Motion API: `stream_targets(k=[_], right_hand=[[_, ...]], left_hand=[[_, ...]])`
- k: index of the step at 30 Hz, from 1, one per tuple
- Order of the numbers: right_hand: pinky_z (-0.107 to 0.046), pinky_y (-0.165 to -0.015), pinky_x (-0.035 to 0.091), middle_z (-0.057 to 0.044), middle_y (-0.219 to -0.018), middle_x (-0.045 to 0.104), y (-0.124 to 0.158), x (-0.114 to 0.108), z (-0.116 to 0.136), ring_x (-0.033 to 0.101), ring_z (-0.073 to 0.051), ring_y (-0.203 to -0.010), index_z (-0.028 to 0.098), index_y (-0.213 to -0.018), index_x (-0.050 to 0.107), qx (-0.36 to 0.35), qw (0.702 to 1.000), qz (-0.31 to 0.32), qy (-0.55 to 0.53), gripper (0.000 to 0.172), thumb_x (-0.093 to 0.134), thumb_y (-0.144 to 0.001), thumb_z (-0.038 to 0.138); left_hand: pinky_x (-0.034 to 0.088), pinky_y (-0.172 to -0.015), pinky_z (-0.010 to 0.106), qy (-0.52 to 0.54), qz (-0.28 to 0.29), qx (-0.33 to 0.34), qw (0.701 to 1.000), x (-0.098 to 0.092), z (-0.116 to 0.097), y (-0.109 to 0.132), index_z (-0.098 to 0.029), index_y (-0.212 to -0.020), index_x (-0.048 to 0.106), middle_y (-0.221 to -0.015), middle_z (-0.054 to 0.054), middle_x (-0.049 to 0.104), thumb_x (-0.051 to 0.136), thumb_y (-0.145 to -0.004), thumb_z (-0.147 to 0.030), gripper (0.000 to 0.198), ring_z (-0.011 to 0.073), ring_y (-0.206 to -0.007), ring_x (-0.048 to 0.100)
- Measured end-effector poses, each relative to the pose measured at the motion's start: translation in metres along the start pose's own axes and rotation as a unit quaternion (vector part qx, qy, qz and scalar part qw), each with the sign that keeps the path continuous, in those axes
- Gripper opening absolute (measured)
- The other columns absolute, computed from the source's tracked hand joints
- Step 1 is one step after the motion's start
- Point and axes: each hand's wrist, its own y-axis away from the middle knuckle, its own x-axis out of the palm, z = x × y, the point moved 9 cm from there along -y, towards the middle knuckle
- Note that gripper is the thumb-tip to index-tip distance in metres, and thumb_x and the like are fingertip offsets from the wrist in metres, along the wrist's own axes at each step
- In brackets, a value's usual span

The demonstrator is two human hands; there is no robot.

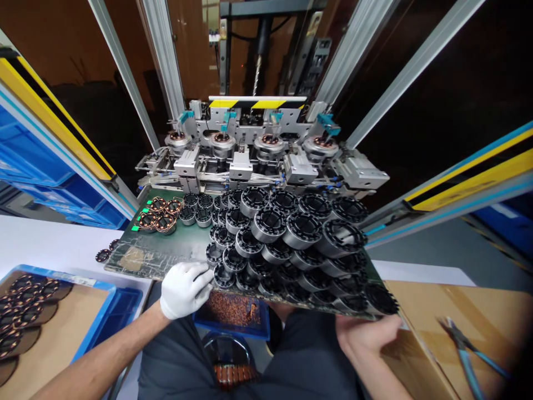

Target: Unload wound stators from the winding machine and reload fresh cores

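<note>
White-gloved, my left hand (pixel 185 290) is at the front edge of the green board (pixel 179 247), its slightly bent fingers a little apart and their tips beside the nearest black-topped metal ring (pixel 224 276). Nothing shows in that hand. Bare, my right hand (pixel 366 335) lies against the underside of the board's front right corner, below the black-topped rings; most of its fingers are hidden. Many such rings stand stacked in rows on the board's middle and right. Copper-wound rings (pixel 165 223) with green tabs sit at its left.
Behind the board, a machine (pixel 240 165) holds several round fixtures with copper-wound parts. A blue-rimmed tray (pixel 102 289) of wound rings is at left. Pliers (pixel 464 355) lie on cardboard (pixel 491 311) at right. Below the board is a blue bin (pixel 266 325) of copper-coloured bits.
</note>
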Motion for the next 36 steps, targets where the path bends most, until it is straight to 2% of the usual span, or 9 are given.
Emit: stream_targets(k=[7, 14, 21, 28, 36], right_hand=[[-0.054, -0.071, 0.077, -0.002, -0.089, 0.081, 0.000, -0.005, -0.002, 0.082, -0.030, -0.081, 0.028, -0.103, 0.079, 0.006, 0.999, -0.026, -0.023, 0.042, 0.049, -0.074, 0.023], [-0.053, -0.071, 0.077, -0.001, -0.095, 0.083, 0.002, -0.005, 0.000, 0.081, -0.029, -0.079, 0.027, -0.104, 0.079, 0.001, 1.000, -0.014, -0.003, 0.041, 0.050, -0.075, 0.023], [-0.054, -0.072, 0.077, -0.002, -0.092, 0.082, 0.010, -0.006, -0.007, 0.082, -0.029, -0.081, 0.026, -0.106, 0.081, 0.042, 0.997, -0.038, -0.047, 0.040, 0.049, -0.082, 0.026], [-0.052, -0.074, 0.077, -0.001, -0.098, 0.084, -0.004, -0.007, 0.005, 0.083, -0.029, -0.088, 0.028, -0.100, 0.079, -0.026, 0.997, 0.016, 0.073, 0.034, 0.058, -0.073, 0.026], [-0.052, -0.070, 0.077, -0.001, -0.091, 0.082, 0.004, -0.004, -0.006, 0.082, -0.029, -0.083, 0.028, -0.103, 0.079, 0.041, 0.999, -0.008, -0.032, 0.039, 0.051, -0.076, 0.023]], left_hand=[[0.060, -0.086, 0.042, -0.001, 0.002, 0.000, 1.000, 0.000, 0.000, 0.000, -0.022, -0.120, 0.076, -0.112, 0.008, 0.085, 0.059, -0.111, -0.023, 0.019, 0.0277, -0.100, 0.082], [0.059, -0.086, 0.041, -0.003, 0.000, 0.001, 1.000, -0.001, 0.000, 0.000, -0.022, -0.120, 0.076, -0.112, 0.007, 0.085, 0.057, -0.112, -0.025, 0.020, 0.0272, -0.099, 0.081], [0.058, -0.085, 0.041, -0.002, -0.001, 0.004, 1.000, 0.000, -0.001, 0.000, -0.022, -0.120, 0.075, -0.112, 0.007, 0.084, 0.056, -0.113, -0.026, 0.021, 0.0277, -0.099, 0.080], [0.059, -0.085, 0.042, 0.002, -0.003, 0.004, 1.000, 0.000, 0.000, -0.001, -0.021, -0.120, 0.075, -0.112, 0.007, 0.084, 0.058, -0.112, -0.024, 0.019, 0.0276, -0.099, 0.080], [0.059, -0.086, 0.042, 0.001, -0.001, 0.004, 1.000, 0.000, 0.000, 0.000, -0.022, -0.120, 0.075, -0.112, 0.007, 0.085, 0.057, -0.112, -0.025, 0.019, 0.0276, -0.099, 0.081]])
